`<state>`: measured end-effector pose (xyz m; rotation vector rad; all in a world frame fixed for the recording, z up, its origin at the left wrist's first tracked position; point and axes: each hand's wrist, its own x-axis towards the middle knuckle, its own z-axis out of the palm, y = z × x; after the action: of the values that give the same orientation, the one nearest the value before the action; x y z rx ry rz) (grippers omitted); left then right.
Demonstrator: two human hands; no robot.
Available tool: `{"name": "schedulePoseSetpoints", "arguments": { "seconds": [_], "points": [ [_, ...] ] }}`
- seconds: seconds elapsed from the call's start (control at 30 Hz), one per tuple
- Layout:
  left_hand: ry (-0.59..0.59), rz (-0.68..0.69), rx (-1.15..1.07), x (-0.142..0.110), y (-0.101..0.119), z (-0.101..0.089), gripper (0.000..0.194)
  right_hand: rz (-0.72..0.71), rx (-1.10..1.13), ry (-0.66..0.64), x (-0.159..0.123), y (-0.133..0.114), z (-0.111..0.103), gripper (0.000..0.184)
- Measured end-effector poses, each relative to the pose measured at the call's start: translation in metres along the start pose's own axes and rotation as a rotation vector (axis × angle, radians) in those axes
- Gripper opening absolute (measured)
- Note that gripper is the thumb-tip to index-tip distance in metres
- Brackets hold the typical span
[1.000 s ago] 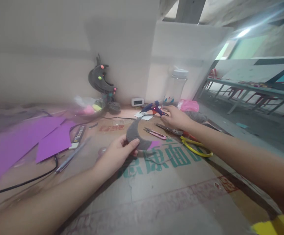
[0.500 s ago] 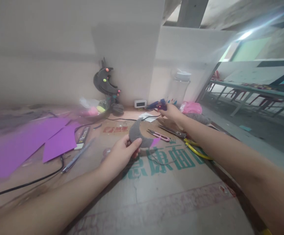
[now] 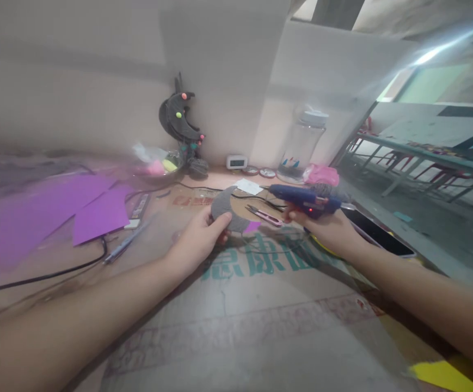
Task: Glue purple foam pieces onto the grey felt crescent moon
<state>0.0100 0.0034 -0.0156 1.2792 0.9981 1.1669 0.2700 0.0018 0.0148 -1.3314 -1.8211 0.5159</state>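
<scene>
Between the thumb and fingers of my left hand (image 3: 203, 237) is a grey crescent moon piece (image 3: 222, 204), held a little above the table. A small purple piece (image 3: 252, 226) shows at its lower right tip. My right hand (image 3: 324, 226) is closed round the handle of a blue glue gun (image 3: 305, 198) with a small red light on. The nozzle points left, toward the crescent but apart from it. Pink-handled thread snips (image 3: 264, 215) lie on the table between the two hands. Behind, a dark crescent with coloured pins (image 3: 174, 117) leans by the wall.
Purple sheets (image 3: 101, 215) and a pen (image 3: 126, 243) lie at left. A small digital clock (image 3: 237, 162), a white paper (image 3: 248, 187) and a clear bottle (image 3: 301, 144) are at the back. A phone (image 3: 379, 234) and yellow-handled scissors (image 3: 321, 243) lie at right; black cords cross the table.
My right hand has lifted the glue gun from the back of the table and brought it nearer, to the right of the crescent. My left hand still holds the crescent.
</scene>
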Motion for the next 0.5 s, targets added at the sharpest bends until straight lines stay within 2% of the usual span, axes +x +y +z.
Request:
{"name": "schedulePoseSetpoints", "arguments": {
  "seconds": [0.13, 0.27, 0.4, 0.5],
  "points": [
    [-0.002, -0.009, 0.014, 0.0, 0.001, -0.001, 0.019, -0.101, -0.141, 0.032, -0.025, -0.002, 0.006, 0.026],
    [-0.008, 0.005, 0.0, 0.001, -0.001, -0.001, 0.019, -0.179, -0.09, -0.04, -0.034, -0.007, 0.011, 0.032],
    [0.015, -0.01, 0.004, 0.002, -0.003, -0.002, 0.021, -0.165, -0.111, -0.075, -0.035, -0.012, 0.013, 0.038],
    [0.021, -0.012, 0.011, 0.001, -0.003, -0.002, 0.02, -0.119, -0.102, -0.129, -0.034, -0.013, 0.014, 0.036]
  ]
}}
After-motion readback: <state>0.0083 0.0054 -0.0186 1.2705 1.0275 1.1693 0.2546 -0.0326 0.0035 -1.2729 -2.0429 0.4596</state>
